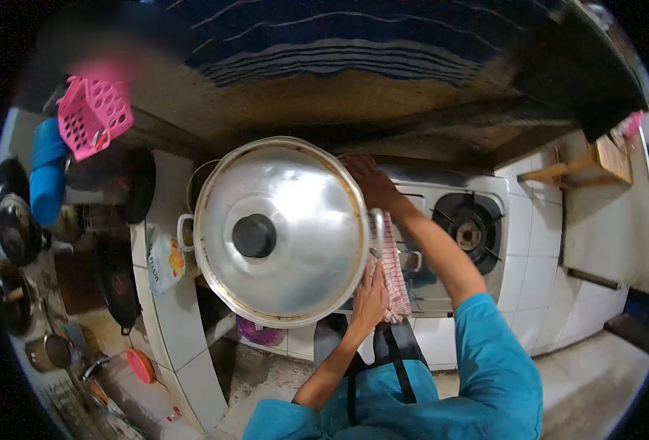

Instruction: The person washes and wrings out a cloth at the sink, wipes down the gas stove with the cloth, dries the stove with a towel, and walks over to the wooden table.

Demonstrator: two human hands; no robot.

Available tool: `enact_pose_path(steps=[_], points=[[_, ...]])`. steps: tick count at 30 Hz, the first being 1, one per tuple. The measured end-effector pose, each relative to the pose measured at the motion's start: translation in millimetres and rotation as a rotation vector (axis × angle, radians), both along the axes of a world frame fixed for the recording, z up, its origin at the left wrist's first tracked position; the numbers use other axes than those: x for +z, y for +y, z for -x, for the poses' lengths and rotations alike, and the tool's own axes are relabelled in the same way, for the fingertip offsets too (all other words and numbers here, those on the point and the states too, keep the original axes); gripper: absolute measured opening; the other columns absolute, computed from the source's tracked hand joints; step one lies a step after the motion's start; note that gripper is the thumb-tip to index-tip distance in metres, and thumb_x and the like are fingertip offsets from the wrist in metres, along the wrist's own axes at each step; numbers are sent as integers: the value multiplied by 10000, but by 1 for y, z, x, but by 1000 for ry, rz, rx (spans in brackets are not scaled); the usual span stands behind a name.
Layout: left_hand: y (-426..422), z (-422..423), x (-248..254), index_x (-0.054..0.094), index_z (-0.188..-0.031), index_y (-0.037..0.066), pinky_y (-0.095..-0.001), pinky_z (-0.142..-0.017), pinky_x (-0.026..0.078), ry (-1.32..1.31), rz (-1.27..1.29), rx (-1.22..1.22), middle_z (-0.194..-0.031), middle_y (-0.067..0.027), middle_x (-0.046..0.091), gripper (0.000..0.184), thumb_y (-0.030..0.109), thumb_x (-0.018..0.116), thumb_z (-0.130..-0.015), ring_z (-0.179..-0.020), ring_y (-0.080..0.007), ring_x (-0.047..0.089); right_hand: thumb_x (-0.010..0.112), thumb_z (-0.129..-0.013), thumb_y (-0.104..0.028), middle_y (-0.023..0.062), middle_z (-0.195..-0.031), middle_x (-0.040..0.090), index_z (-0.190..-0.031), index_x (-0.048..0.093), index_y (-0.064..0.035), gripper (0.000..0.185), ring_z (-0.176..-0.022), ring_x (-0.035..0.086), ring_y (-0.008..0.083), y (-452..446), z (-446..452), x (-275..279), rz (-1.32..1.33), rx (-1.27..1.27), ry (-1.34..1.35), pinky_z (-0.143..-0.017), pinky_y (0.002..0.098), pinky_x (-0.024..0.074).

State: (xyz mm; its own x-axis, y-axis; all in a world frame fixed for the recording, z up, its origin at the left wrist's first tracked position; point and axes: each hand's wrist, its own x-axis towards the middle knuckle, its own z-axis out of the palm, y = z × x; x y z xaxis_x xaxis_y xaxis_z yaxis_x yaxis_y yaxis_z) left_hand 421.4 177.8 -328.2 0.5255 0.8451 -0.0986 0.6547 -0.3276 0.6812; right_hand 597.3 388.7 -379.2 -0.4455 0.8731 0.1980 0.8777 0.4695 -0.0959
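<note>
A large round pot with a shiny metal lid (302, 213) and a black knob (254, 235) fills the middle of the view. A red-and-white checked cloth (394, 282) hangs along its right side, beside the metal side handle (377, 227). My left hand (369, 301) lies against the cloth just below that handle, with its fingers stretched out towards it. My right hand (372, 183) is at the upper right of the pot, closed on the upper end of the cloth; its fingertips are dark and partly hidden.
A gas stove (497, 194) with a black burner (468, 232) stands right of the pot. On the left are a white tiled ledge (181, 315), a plastic packet (166, 264), hanging pans (115, 282), a pink basket (93, 117) and blue containers (47, 172). A wooden shelf (603, 165) is at the right.
</note>
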Motion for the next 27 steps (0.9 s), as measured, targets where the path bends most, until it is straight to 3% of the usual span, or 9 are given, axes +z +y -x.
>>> enact_pose_path(steps=[2,3,6,9,13,16,21,24,27], points=[[-3,6,-2,367,-1377,1,-493,-1051,316,1,70,27,-1454,-275,250,509,61,453,-879,-1283,-463,335,569,-831,-365,145,-1467,301,-1377,383,-31,666,-1360,256,326,18,-3,42,253,119,318,-1135,437,209],[-7,8,-10,398,-1368,36,-493,-1022,345,-84,10,68,-1366,-291,380,497,89,469,-879,-1218,-469,410,568,-831,-359,146,-1462,306,-1375,387,-32,660,-1356,262,326,24,-3,48,326,175,348,-1132,436,214],[-12,14,4,485,-1294,30,-482,-955,402,-60,15,142,-1193,-287,534,436,119,496,-867,-1088,-446,519,566,-831,-343,148,-1446,323,-1367,396,-33,643,-1342,279,329,39,-7,43,419,281,220,-1122,433,228],[-26,17,-6,577,-1177,28,-485,-864,444,-26,228,195,-1038,-251,612,347,136,520,-852,-950,-420,579,564,-830,-327,151,-1431,340,-1360,405,-34,625,-1328,297,332,47,-15,42,495,334,152,-1112,431,242],[-38,10,-26,624,-1073,34,-479,-776,468,-101,106,288,-957,-206,631,288,152,575,-816,-841,-397,599,562,-830,-305,155,-1411,362,-1350,418,-36,603,-1310,319,336,45,-27,49,566,352,95,-1099,427,261],[-26,8,-4,636,-1048,41,-466,-762,479,-158,134,275,-917,-186,640,283,166,591,-798,-825,-381,601,560,-830,-289,158,-1396,379,-1343,427,-37,587,-1296,337,339,34,-41,52,604,340,66,-1090,425,275],[-49,-2,-35,635,-1057,96,-463,-749,496,38,-19,184,-950,-142,649,270,146,568,-800,-822,-351,612,556,-829,-262,162,-1371,407,-1330,443,-39,560,-1273,365,344,20,-65,57,629,324,50,-1074,420,299],[-54,0,-38,649,-999,79,-468,-735,489,-143,-166,361,-883,-155,652,224,125,565,-797,-798,-371,607,554,-829,-246,165,-1356,424,-1323,453,-40,545,-1259,382,347,12,-74,55,633,311,56,-1064,418,313],[-58,15,-28,627,-1016,14,-453,-779,482,-174,172,325,-926,-194,638,242,107,580,-798,-837,-373,604,552,-829,-229,168,-1341,441,-1316,462,-41,530,-1245,400,350,3,-79,51,623,298,60,-1054,415,327]])
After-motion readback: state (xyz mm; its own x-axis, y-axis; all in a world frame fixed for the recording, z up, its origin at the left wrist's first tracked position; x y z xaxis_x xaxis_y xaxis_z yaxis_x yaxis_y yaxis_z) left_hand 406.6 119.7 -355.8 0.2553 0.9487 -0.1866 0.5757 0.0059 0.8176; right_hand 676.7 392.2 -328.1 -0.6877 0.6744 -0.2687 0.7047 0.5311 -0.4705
